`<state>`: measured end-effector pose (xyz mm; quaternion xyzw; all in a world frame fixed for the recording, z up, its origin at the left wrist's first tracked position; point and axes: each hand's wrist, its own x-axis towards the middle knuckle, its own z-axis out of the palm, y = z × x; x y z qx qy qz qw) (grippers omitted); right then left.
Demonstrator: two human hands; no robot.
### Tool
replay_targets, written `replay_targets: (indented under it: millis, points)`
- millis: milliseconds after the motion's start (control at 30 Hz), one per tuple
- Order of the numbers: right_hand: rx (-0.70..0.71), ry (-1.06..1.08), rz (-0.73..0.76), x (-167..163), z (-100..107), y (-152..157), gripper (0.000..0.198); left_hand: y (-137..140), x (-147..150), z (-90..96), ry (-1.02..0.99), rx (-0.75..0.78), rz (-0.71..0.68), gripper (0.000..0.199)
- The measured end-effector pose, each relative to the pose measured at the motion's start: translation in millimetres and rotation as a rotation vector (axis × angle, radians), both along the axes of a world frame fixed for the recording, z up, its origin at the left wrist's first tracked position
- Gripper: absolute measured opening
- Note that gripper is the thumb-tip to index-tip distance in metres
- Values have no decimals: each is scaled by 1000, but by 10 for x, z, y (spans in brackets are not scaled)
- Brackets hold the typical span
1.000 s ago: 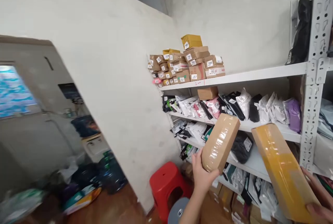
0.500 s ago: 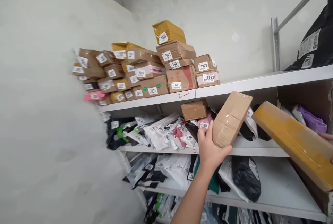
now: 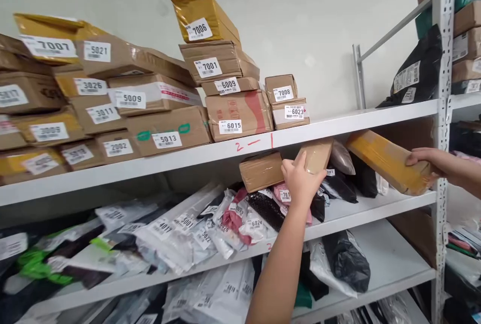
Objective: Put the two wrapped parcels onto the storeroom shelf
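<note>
My left hand [image 3: 300,179] grips a brown taped cardboard parcel [image 3: 316,156] and holds it at the second shelf, right beside another brown box [image 3: 261,171] that lies on soft mailer bags. My right hand [image 3: 426,159] holds the near end of a long yellow wrapped parcel [image 3: 387,161], whose far end reaches in over the same shelf, above black bags [image 3: 361,181].
The top shelf [image 3: 338,126] carries stacked numbered cartons, such as 6015 [image 3: 238,116] and 6023 [image 3: 290,113]. White and black mailer bags [image 3: 188,228] fill the lower shelves. A perforated metal upright [image 3: 441,113] stands at the right, with more parcels beyond it.
The view has closed in on the shelves. My left hand has carried the brown parcel up and in onto the second shelf, and my right hand has pushed the yellow parcel in beside it.
</note>
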<state>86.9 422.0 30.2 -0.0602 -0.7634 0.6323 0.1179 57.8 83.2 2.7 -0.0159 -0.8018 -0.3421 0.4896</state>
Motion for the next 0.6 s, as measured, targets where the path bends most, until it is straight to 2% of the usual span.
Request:
replay_targets:
  millis: [67,133,300,433,500,600]
  points:
    - [-59,-36,2,-38,19,-86,16,35,-118,91,-41,6,0,83]
    - [-83,-47,40,-59,-8,-68,21,7,-158,76,-52,24,-7,82]
    - [-96,-131,12,-97,-118,235,37,-254,4,-294,76,66,-15,74]
    - [-114,-149,-2,-131,-29,319,42,-435,187,-522,239,-8,42,70]
    - [-104,-129,-5,-163,85,258,41,-444,227,-521,268,-39,77,69]
    - [-75,-85,15,-287,274,100,36,-310,186,-379,214,-16,134,67]
